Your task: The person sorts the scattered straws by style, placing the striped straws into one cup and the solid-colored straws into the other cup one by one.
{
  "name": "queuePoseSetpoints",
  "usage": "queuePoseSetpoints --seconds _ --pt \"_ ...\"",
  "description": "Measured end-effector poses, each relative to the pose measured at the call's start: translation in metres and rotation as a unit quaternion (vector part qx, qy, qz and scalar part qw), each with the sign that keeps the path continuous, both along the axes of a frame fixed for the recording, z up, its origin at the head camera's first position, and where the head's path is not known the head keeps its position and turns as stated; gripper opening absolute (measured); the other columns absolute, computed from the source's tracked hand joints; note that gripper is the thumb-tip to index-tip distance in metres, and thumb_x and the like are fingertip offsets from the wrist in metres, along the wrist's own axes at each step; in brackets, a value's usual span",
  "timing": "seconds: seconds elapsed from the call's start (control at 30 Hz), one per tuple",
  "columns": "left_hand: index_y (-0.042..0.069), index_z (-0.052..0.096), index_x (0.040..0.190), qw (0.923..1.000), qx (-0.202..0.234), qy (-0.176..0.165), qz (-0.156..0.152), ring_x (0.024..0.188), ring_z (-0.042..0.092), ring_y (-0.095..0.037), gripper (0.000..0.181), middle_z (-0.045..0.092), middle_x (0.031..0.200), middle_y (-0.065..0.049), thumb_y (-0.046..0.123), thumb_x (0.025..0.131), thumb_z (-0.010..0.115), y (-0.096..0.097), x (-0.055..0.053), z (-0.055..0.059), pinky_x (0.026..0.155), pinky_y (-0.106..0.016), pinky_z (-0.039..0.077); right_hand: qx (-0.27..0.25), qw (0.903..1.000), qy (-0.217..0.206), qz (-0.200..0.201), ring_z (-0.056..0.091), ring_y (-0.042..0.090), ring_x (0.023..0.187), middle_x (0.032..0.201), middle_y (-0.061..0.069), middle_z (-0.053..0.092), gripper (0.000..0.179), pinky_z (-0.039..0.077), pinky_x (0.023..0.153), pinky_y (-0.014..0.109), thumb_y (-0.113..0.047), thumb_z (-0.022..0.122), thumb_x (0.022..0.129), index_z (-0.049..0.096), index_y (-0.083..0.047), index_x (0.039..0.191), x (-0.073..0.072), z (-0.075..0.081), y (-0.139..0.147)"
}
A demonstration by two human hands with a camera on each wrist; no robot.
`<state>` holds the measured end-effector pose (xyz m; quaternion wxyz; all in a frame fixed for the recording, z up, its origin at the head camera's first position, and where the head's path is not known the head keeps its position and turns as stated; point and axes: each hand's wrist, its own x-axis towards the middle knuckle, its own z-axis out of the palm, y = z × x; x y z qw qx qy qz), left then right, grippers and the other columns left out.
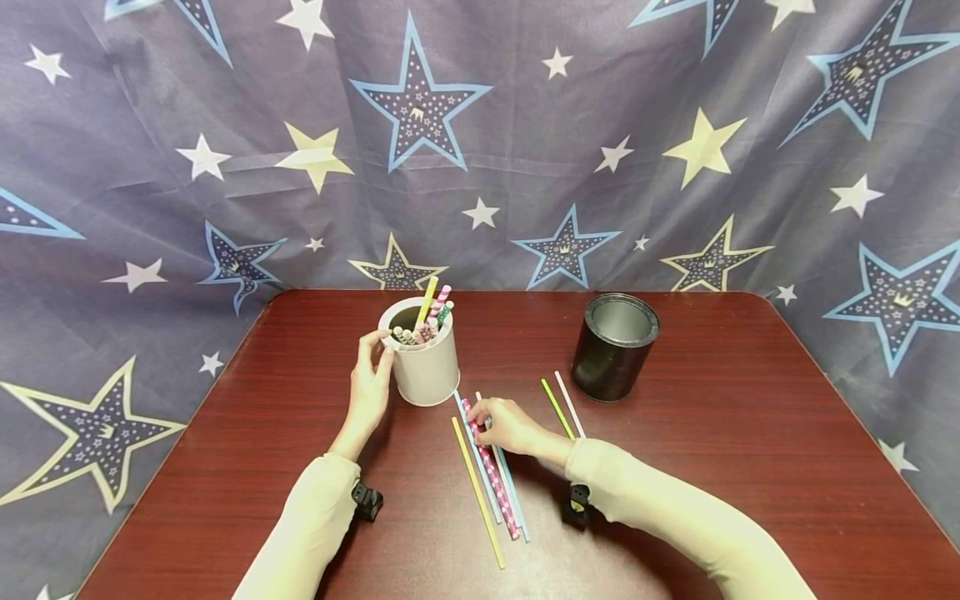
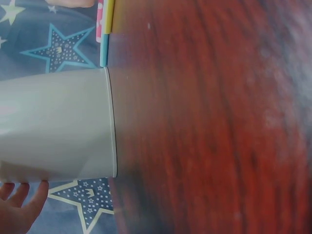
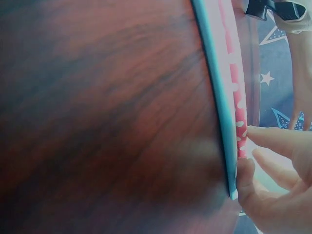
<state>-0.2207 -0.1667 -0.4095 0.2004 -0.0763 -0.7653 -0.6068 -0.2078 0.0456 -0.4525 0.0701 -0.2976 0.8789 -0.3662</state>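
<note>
The fingertips of my left hand [image 1: 369,385] rest at the rim and side of a white round pot [image 1: 426,375]. Several patterned straws [image 1: 427,302] stand inside it. In the left wrist view, fingertips [image 2: 41,189] touch the pot's smooth wall [image 2: 58,124]. My right hand [image 1: 512,427] pinches a pink straw with white dots [image 1: 501,489] near its far end. In the right wrist view, thumb and finger meet at that dotted straw [image 3: 239,109], and a blue straw [image 3: 220,92] lies alongside it. A yellow straw [image 1: 477,493] lies to the left.
A black round pot [image 1: 611,360] stands upright at the back right of the brown table [image 1: 712,450]. A green straw [image 1: 557,406] and a pale pink straw [image 1: 570,402] lie near it, partly behind the right forearm. A star-patterned curtain [image 1: 510,183] hangs behind the table.
</note>
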Motion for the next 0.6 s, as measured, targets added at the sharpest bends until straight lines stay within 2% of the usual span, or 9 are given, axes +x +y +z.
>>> queuePoseSetpoints --seconds 0.6 --pt "-0.004 0.041 0.118 1.0 -0.001 -0.001 0.0 0.114 0.044 -0.03 0.028 0.047 0.122 -0.025 0.005 0.091 0.042 0.0003 0.0005 0.0004 0.093 -0.045 0.035 0.046 0.998 0.042 0.006 0.056 0.016 0.065 0.067 0.006 0.062 0.022 0.042 0.062 0.024 -0.003 0.072 0.065 0.065 -0.002 0.086 0.0002 0.0032 0.0005"
